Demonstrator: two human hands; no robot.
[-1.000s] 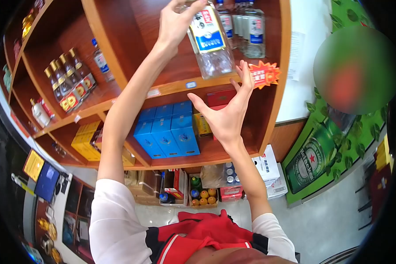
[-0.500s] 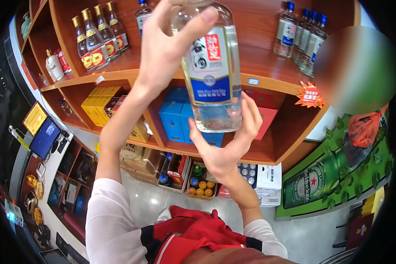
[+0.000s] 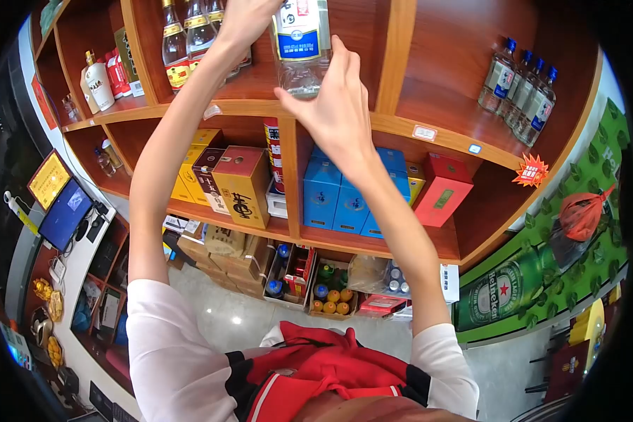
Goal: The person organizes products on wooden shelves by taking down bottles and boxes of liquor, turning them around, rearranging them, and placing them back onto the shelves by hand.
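A clear glass liquor bottle (image 3: 297,46) with a white and blue label is held upright at the top of the view, in front of the upper shelf. My left hand (image 3: 250,20) is closed on its upper part; the bottle's neck and some of my fingers are cut off by the frame edge. My right hand (image 3: 337,105) cups the lower end, thumb by the base and fingers along the right side. Left of it, liquor bottles (image 3: 200,39) with red and yellow labels stand on the shelf, partly behind my left forearm.
Several blue-capped bottles (image 3: 517,91) stand on the right shelf. Below are blue boxes (image 3: 337,193), a red box (image 3: 443,190) and a brown and gold box (image 3: 240,186). Open cartons (image 3: 334,295) sit on the floor. A counter with a monitor (image 3: 67,211) is at left.
Both hands and the bottle have moved up and left in view. The camera view has shifted, showing more of the left shelves and lower boxes.
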